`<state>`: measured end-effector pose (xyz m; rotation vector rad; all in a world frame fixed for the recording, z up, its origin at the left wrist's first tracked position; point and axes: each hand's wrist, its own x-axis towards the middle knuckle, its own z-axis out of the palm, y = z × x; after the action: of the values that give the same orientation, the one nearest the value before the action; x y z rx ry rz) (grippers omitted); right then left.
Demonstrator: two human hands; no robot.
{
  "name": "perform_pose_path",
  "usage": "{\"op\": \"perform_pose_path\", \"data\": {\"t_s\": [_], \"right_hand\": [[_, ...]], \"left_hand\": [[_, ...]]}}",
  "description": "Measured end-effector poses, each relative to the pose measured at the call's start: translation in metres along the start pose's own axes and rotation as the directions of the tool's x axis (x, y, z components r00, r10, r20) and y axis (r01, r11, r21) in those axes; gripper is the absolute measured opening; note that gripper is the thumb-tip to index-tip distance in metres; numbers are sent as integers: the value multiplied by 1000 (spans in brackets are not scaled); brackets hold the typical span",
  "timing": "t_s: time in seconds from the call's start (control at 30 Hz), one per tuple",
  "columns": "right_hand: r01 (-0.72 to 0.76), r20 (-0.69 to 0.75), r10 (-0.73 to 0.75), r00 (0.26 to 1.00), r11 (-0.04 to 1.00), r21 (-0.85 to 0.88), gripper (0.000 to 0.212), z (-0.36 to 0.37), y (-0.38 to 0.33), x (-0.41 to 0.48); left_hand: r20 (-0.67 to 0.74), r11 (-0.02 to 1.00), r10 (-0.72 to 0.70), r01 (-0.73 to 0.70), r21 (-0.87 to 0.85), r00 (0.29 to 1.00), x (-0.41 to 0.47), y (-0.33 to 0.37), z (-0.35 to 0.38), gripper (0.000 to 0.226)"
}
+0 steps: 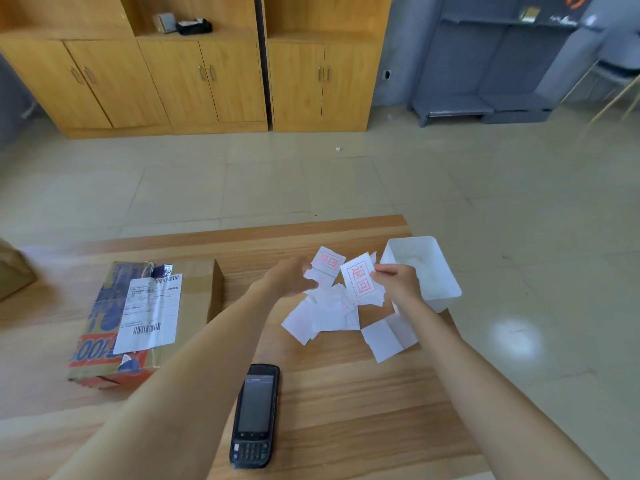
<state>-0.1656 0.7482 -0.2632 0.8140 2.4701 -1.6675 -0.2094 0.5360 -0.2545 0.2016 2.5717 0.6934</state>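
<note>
Wooden bench (pixel 346 393): work is laid out at its far right end. A white plastic bin (pixel 427 271) is set at the right edge, upright and open-topped. A loose pile of white slips (pixel 322 315) is spread just left of the bin, on the bench top.

A red-stamped slip (pixel 360 282) is held up over the pile, pinched at its right edge by thumb and fingers of the right hand (pixel 398 284). A second stamped slip (pixel 327 259) is met at its lower edge by the left hand (pixel 289 277); the fingers are curled away from view, so a grip cannot be confirmed.

Step judged: slips are being sorted, one being picked out. Next move likely calls for the held slip to be carried clear of the pile.

Nearby: a taped cardboard parcel (pixel 149 320) with a shipping label, well left. A handheld scanner (pixel 256 415) lies between the forearms, near the front; neither is judged to be in the way.
</note>
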Motion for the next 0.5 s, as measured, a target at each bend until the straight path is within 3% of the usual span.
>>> {"op": "perform_pose_path", "data": {"t_s": [0.17,0.33,0.5], "right_hand": [[98,79,-100,992,995,22,27,13,-18,-14],[108,172,-108,979,994,8,25,25,-23,-21],[135,281,-127,951,991,-10,20,31,-29,-32]], "left_hand": [[-50,998,51,-53,-33,997,-13,6,-16,46],[-63,991,92,-98,-93,994,-25,2,-21,45],[-104,973,155,-170,-154,982,-29,-4,-25,28]]}}
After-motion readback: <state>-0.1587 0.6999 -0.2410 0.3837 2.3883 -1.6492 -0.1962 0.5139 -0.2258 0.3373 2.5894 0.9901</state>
